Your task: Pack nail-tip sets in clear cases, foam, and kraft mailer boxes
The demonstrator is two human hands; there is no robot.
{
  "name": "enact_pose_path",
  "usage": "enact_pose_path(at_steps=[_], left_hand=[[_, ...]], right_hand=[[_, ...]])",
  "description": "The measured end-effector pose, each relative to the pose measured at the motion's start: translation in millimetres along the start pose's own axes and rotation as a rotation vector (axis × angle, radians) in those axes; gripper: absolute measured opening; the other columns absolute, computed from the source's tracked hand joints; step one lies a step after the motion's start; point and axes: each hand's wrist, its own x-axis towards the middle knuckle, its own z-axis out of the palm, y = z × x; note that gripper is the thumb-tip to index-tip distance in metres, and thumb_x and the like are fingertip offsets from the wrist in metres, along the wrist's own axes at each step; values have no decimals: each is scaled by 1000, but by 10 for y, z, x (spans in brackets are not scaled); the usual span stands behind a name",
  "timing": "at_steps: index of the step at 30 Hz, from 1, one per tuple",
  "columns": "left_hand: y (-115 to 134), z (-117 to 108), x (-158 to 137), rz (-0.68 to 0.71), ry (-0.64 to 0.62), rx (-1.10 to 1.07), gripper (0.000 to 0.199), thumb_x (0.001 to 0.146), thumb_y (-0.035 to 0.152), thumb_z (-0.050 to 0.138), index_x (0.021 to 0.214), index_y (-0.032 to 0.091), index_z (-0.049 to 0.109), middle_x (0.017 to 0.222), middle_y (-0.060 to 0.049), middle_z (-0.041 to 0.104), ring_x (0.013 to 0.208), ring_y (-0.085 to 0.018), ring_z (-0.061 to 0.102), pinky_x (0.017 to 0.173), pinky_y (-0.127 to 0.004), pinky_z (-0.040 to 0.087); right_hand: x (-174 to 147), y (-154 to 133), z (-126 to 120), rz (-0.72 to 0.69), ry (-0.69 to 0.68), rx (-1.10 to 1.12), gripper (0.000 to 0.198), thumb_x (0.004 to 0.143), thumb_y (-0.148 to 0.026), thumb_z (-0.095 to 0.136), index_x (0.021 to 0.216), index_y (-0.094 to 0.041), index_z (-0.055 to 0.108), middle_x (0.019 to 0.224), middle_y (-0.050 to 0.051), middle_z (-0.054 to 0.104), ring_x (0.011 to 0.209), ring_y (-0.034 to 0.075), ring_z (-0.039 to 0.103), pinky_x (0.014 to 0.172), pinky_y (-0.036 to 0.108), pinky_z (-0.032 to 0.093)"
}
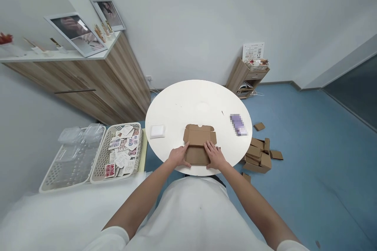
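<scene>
Left hand (178, 156) and right hand (216, 157) were both half open, gripping the two sides of a small brown cardboard box (197, 154) that sat between them, its lid (200, 135) open on the far side. They were over a white table (197, 98) with curved edges, with a flat white packet (157, 131) to the left of the left hand and a blurry purple thing (238, 124) to the right of the right hand. Farther right, brown cardboard boxes (258, 157) lay on the blue floor (312, 157).
</scene>
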Motion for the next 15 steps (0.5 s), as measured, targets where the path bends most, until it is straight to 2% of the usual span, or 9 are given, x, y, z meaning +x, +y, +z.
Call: enact_pose_path(at_steps=[5,8,11,13,15], left_hand=[[43,-20,39,-24,28,80,112,44,60,67,134,22,13,102,-15,56,92,-33,55,78,-38,36],[58,-27,36,-46,19,79,111,45,61,66,134,23,12,101,-14,57,91,-32,55,79,-39,35],[62,-26,37,-61,9,70,110,44,61,67,134,24,13,100,-13,58,92,-32,55,79,-38,35],[63,-18,43,-73,7,61,110,44,60,67,133,24,15,98,-13,59,91,-32,55,78,-38,35],[63,-5,52,-79,5,41,109,44,60,67,133,23,15,96,-13,60,91,-32,56,77,-37,36]], right_hand=[[-15,50,-58,-45,120,32,116,51,-39,71,135,-27,-8,144,6,-2,131,26,-3,101,45,11],[-127,119,44,46,263,168,104,60,-47,62,135,-26,-6,144,7,-5,131,27,-1,99,47,15],[-235,211,231,263,369,462,95,66,-52,53,136,-24,-5,144,9,2,130,29,12,96,47,24],[-275,267,341,403,411,767,86,72,-51,45,136,-21,-4,142,11,13,125,27,26,92,44,33],[-287,309,397,488,407,1070,74,78,-51,34,136,-16,4,137,13,26,119,24,37,88,38,39]])
